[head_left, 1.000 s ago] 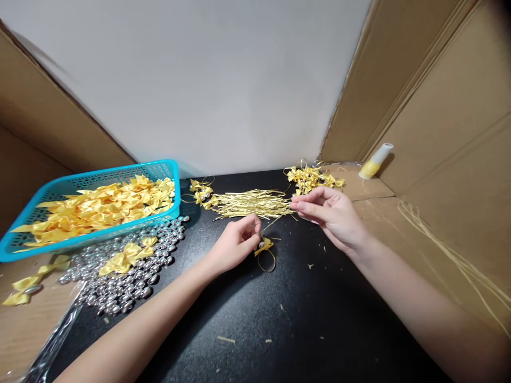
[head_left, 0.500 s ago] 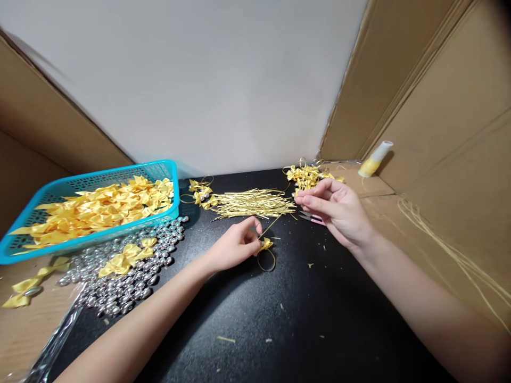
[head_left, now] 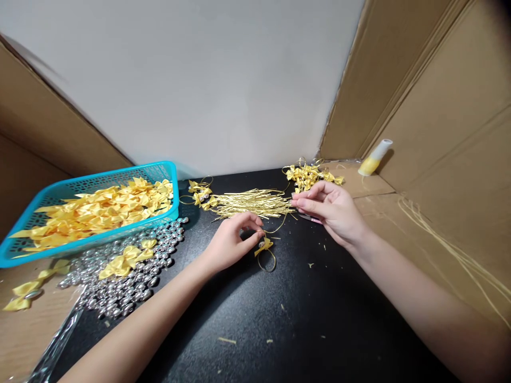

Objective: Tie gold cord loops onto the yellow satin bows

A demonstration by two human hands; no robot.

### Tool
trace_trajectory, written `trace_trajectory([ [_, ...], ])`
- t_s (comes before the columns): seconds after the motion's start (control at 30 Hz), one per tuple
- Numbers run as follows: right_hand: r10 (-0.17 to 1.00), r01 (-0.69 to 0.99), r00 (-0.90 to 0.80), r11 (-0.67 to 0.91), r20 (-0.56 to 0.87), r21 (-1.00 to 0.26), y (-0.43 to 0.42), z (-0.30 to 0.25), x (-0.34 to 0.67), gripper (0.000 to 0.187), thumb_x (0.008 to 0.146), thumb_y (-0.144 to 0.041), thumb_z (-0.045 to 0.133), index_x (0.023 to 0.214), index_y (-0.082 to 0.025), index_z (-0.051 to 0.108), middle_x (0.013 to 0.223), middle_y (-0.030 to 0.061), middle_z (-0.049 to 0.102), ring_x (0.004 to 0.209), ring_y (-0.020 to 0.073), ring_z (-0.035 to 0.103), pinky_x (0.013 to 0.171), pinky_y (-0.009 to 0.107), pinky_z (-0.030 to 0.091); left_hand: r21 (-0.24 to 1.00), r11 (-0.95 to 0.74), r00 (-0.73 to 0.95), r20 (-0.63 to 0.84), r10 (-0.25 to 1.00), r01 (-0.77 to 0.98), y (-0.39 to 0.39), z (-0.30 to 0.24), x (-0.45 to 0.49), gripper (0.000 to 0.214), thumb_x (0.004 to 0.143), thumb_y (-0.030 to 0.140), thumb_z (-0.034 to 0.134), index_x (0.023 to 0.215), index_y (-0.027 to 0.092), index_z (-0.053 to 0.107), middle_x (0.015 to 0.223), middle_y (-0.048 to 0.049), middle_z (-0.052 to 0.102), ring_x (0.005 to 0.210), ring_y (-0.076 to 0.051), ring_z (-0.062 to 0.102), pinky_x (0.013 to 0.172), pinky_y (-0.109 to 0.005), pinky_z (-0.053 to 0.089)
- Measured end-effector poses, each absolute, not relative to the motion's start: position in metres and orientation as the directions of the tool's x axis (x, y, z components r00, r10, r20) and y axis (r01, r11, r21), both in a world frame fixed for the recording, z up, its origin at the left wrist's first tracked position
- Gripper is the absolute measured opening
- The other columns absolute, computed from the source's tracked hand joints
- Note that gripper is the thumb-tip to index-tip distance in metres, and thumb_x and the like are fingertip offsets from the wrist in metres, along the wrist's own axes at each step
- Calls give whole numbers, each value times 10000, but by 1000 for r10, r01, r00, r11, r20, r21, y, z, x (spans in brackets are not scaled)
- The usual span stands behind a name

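Between thumb and fingertip my left hand [head_left: 233,242] pinches one end of a thin gold cord [head_left: 282,226]. The cord curves up to my right hand [head_left: 333,213], whose thumb and index finger are pressed together on its other end. Just below my left fingertips, a yellow ribbon bow [head_left: 264,246] with a small bead and a gold loop [head_left: 266,268] lies on the black tabletop [head_left: 319,308]. Behind my hands is a pile of cut gold cords [head_left: 251,202]. Small scissors [head_left: 310,218] lie partly hidden beneath my right hand.
At left a blue basket [head_left: 176,197] holds many yellow bows, with silver beads [head_left: 136,287] spread before it. Finished-looking looped bows [head_left: 305,175] are heaped at the back right. A white and yellow tube [head_left: 375,158] stands by the cardboard wall [head_left: 451,106], near long loose cords [head_left: 451,244].
My right hand has moved slightly left and down, and the cord, straight before, now sags in a curve. My left fingers have lifted a little off the bow, showing its bead.
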State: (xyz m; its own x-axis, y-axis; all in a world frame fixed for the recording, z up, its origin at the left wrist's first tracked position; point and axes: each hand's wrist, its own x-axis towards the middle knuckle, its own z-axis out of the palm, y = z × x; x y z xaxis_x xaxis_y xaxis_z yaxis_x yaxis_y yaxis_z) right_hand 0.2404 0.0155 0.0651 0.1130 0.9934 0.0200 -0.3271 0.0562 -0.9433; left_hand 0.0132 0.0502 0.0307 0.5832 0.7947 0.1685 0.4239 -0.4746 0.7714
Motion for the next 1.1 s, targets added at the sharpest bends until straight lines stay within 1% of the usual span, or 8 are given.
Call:
trace_trajectory([
  [0.07, 993, -328, 113, 56, 19, -943, 16, 64, 240, 329, 532, -217, 888, 651, -200, 581, 762, -6, 748, 723, 118, 710, 701, 239, 569, 807, -462, 575, 194, 795, 367, 50, 28, 14, 91, 850, 238, 618, 902, 177, 575, 822, -21, 689, 777, -150, 658, 773, -317, 517],
  [0.23, 993, -321, 119, 54, 16, -945, 17, 63, 240, 335, 531, -226, 889, 646, -197, 575, 757, -7, 747, 704, 106, 702, 684, 224, 563, 917, -331, 501, 184, 846, 223, 50, 18, 14, 158, 818, 255, 677, 894, 173, 565, 813, -22, 693, 745, -137, 681, 721, -276, 572],
  [0.37, 992, -321, 123, 45, 5, -946, 18, 63, 240, 344, 527, -231, 890, 649, -199, 570, 772, -4, 751, 707, 107, 705, 688, 227, 567, 980, -176, 437, 116, 892, 98, 52, 12, 15, 246, 762, 243, 735, 912, 173, 553, 808, -22, 721, 756, -140, 703, 766, -288, 575],
  [0.5, 990, -324, 139, 34, -13, -945, 18, 64, 240, 371, 493, -245, 902, 639, -202, 563, 759, -7, 747, 722, 123, 711, 695, 245, 577, 1000, -27, 442, 22, 897, 6, 54, 12, 16, 314, 733, 229, 762, 954, 175, 546, 775, -13, 737, 754, -144, 714, 801, -311, 569],
  [0.67, 991, -269, 134, 23, -14, -963, 19, 66, 240, 372, 486, -262, 900, 630, -201, 562, 779, 6, 750, 748, 144, 716, 689, 265, 581, 988, 151, 496, -128, 859, -8, 56, 16, 14, 356, 702, 173, 782, 985, 165, 565, 840, -33, 760, 712, -117, 705, 749, -271, 560],
  [0.8, 991, -199, 137, 30, 2, -980, 19, 66, 241, 386, 474, -294, 905, 614, -202, 558, 748, 5, 742, 701, 136, 699, 685, 282, 581, 971, 239, 597, -187, 780, -10, 57, 16, 12, 405, 696, 101, 768, 1043, 167, 569, 992, -56, 747, 733, -105, 698, 750, -267, 551],
  [0.93, 987, -188, 158, 53, 23, -981, 21, 66, 242, 380, 466, -303, 901, 605, -204, 561, 726, -1, 738, 680, 124, 686, 669, 269, 571, 965, 261, 674, -208, 709, 23, 59, 15, 10, 461, 718, 76, 740, 1129, 175, 556, 1155, -82, 682, 695, -84, 675, 736, -279, 545],
  [1.1, 986, -138, 161, 62, 39, -989, 23, 62, 244, 387, 490, -346, 892, 606, -207, 550, 729, 4, 735, 739, 154, 705, 735, 313, 580, 966, 249, 703, -226, 674, 72, 60, 16, 8, 514, 718, 60, 722, 1180, 196, 543, 1201, -84, 628, 684, -74, 654, 704, -266, 536],
])
